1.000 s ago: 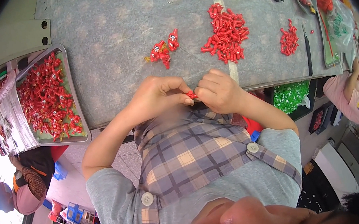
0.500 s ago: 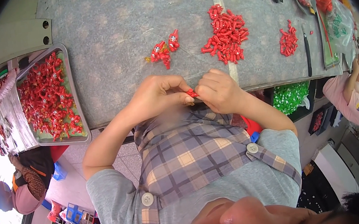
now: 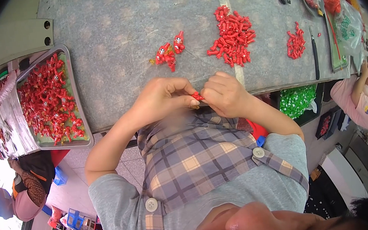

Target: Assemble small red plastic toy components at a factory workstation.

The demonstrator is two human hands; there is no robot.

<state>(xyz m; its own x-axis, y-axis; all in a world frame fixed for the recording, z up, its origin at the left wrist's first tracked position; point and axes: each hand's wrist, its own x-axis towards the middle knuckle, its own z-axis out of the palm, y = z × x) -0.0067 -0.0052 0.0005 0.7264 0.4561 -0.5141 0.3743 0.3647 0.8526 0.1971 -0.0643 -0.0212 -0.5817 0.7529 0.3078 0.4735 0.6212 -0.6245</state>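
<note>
A small red plastic figure with a bit of gold below it is pinched at the table's near edge. My left hand grips it between thumb and forefinger. From the other side my right hand is closed on its right end, the fingers curled and partly hiding the piece. Beyond my hands lie a few red figures with white and gold marks. A heap of small red parts is farther right, and a smaller pile of red pieces lies beyond that.
At the left stands a metal tray full of red figures. A thin black-handled tool lies right of the small pile, near a green tray with plastic bags. Green pieces sit below the table edge. Other people are at both sides.
Almost nothing differs. Both hands keep their grip on the red figure, and the whole view has shifted very slightly.
</note>
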